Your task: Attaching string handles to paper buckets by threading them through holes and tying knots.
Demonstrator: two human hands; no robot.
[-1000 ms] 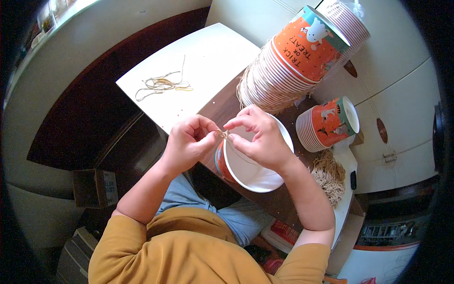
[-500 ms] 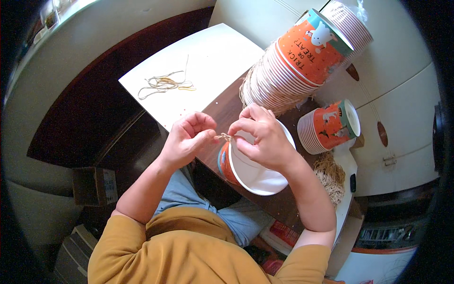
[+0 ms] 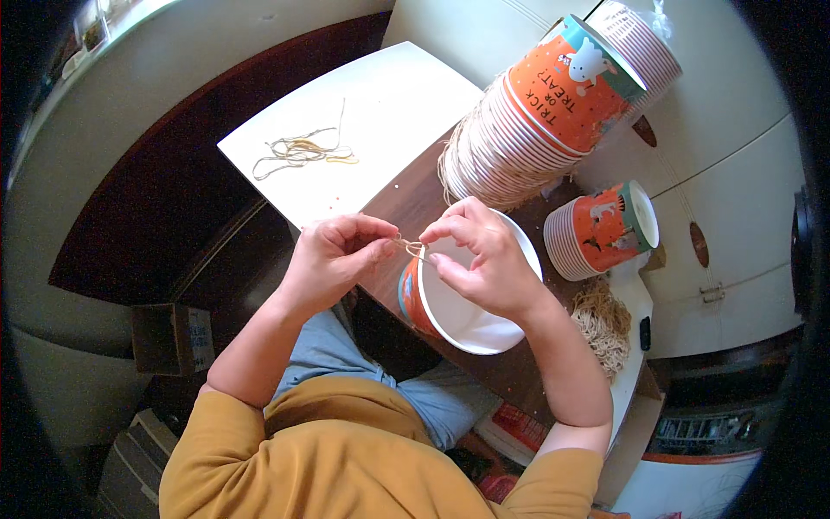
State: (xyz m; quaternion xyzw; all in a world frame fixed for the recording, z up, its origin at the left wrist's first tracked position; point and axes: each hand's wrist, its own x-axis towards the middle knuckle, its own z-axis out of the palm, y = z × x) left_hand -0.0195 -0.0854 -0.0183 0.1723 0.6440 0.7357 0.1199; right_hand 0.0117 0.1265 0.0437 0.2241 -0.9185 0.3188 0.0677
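A thin tan cord (image 3: 410, 246) is looped at the rim of an orange-and-teal paper bucket (image 3: 471, 322), which lies tilted with its white inside facing up toward me. My left hand (image 3: 341, 259) pinches the cord just left of the rim, between thumb and forefinger. On the other side of the loop, my right hand (image 3: 488, 264) reaches over the bucket's mouth with thumb and forefinger on the cord at the rim. Any hole in the rim is hidden by the fingers.
Behind the bucket leans a tall stack of nested buckets (image 3: 519, 130) with cords along it. A shorter stack (image 3: 601, 229) stands at the right, beside a bundle of tan cords (image 3: 603, 333). Loose cords (image 3: 303, 151) lie on the white tabletop (image 3: 380, 95). An open cardboard box (image 3: 173, 339) is at left.
The loop between my hands has opened wider. My left fingers have closed into a firmer pinch, while the right fingers have shifted slightly. The bucket has barely moved.
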